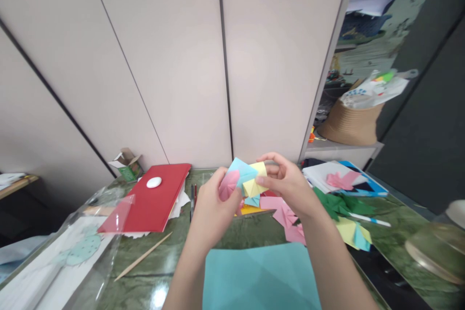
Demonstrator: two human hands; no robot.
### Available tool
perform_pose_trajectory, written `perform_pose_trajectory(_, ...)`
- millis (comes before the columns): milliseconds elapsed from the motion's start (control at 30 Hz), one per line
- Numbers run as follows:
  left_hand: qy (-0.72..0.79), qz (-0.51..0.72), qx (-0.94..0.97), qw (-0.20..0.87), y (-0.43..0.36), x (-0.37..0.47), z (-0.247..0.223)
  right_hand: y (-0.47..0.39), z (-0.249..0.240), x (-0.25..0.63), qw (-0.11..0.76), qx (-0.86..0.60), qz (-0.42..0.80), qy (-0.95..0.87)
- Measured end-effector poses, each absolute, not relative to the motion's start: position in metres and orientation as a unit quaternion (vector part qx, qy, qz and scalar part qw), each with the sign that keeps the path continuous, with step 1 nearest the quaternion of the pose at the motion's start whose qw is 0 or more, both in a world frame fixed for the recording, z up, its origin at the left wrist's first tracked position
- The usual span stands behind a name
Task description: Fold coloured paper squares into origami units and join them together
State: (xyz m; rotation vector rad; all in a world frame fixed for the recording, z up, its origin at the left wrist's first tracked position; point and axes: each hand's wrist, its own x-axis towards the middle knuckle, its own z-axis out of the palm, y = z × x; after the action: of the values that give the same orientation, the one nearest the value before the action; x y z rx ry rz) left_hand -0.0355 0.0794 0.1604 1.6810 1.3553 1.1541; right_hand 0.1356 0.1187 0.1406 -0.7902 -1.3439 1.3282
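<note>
Both hands hold up one piece of folded paper (240, 173) in blue, pink and yellow, above the middle of the table. My left hand (218, 203) grips its pink and blue side, with the thumb in front. On the yellow end, my right hand (286, 181) pinches with thumb and fingers. Below and behind the hands lie pink folded papers (288, 218), partly hidden by my right forearm. A sheet of teal paper (259, 276) lies flat between my forearms at the table's near edge.
On the left are a red folder (156, 203) with a white round lid (154, 182), a pointed wooden stick (143, 256) and clear plastic (116, 237). Green folded paper (339, 203), a white pen (370, 219) and a glass jar (438, 247) are on the right. Cabinet doors (174, 58) stand behind.
</note>
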Motion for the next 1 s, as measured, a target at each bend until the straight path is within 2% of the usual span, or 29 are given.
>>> perform_pose_trajectory(433, 0.501, 0.456, 0.640, 0.363, 0.0805, -0.0361, 0.1600, 0.1167, 0.1413, 0.1339, 0.514, -0.338, 0.559, -0.556)
perform_pose_trajectory(1000, 0.513, 0.438, 0.637, 0.373, 0.0789, -0.0375, 0.1658, 0.1161, 0.1391, 0.1260, 0.554, -0.296, 0.590, -0.507)
